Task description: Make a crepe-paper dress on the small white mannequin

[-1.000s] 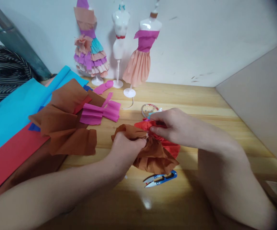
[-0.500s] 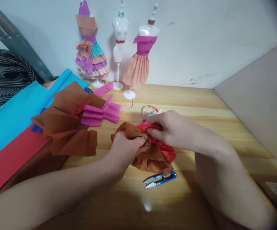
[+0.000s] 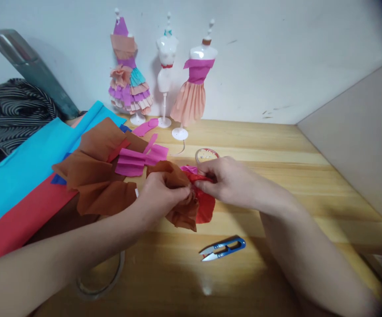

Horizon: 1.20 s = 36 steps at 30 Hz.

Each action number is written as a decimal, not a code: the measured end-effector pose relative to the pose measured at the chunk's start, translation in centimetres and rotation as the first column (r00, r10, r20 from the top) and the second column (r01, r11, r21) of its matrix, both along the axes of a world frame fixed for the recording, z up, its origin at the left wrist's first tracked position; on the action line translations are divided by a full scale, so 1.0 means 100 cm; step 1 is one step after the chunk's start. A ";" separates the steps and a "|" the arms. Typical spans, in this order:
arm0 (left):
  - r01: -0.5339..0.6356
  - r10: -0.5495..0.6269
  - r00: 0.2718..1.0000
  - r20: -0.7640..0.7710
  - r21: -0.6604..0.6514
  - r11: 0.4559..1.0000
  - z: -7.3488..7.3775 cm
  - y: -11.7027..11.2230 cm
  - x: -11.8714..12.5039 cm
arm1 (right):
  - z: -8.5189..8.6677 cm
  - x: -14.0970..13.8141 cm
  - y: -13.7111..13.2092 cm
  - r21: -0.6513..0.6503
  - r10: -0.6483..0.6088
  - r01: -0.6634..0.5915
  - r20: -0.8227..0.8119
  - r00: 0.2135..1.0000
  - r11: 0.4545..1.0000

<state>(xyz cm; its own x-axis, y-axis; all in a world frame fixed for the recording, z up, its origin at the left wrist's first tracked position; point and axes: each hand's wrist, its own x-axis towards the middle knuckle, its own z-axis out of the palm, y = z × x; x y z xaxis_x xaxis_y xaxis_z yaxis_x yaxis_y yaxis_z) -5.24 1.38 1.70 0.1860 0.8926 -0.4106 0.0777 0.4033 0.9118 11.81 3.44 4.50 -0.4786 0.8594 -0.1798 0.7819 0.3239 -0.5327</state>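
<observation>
My left hand pinches gathered brown crepe paper between thumb and fingers. Close beside it, my right hand is closed on red crepe paper, which meets the brown piece at the gathers. A bit of pink crepe paper shows above the red one, by my right fingertips. Whatever lies beneath the fingers is hidden. Blue-handled thread snips lie on the wooden table below the hands, blades pointing left.
Three small mannequins stand along the wall, two in paper dresses and a bare one. Blue, red and loose brown paper cover the left side. A ring lies under my left forearm, another ring beyond my right hand.
Both hands have shifted left together with the brown and red paper, uncovering the snips' handle. The ring under my left forearm has come into sight. The camera view has tilted slightly.
</observation>
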 end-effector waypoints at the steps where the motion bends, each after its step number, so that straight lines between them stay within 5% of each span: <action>1: -0.017 0.018 0.999 0.033 -0.009 1.000 -0.001 -0.002 0.003 | 0.000 0.001 0.000 -0.017 0.013 -0.013 0.021 1.000 1.000; 6: -0.198 0.203 0.975 0.090 -0.060 0.978 -0.002 -0.013 0.019 | 0.002 0.006 -0.003 0.009 0.069 -0.071 0.147 0.987 0.997; 13: -0.281 0.338 0.912 0.232 -0.249 0.927 -0.009 -0.023 0.024 | 0.007 0.012 -0.004 -0.047 0.110 -0.102 0.230 0.967 0.994; 24: -0.178 0.265 0.910 0.318 -0.277 0.944 -0.012 -0.030 0.030 | 0.011 0.008 -0.004 -0.133 0.123 -0.094 0.233 0.965 0.987; 36: -0.354 0.426 0.863 0.270 -0.279 0.893 -0.024 -0.031 0.032 | 0.013 0.010 -0.002 -0.186 0.127 -0.090 0.200 0.971 0.978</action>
<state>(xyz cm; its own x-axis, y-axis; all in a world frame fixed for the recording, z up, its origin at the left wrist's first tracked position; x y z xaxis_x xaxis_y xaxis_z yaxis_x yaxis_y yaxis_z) -2.01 -1.74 -0.72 -0.0070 0.8166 -0.5771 -0.4040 0.5256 0.7486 12.82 3.25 5.80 -0.5030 0.7507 -0.4283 0.8472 0.3301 -0.4162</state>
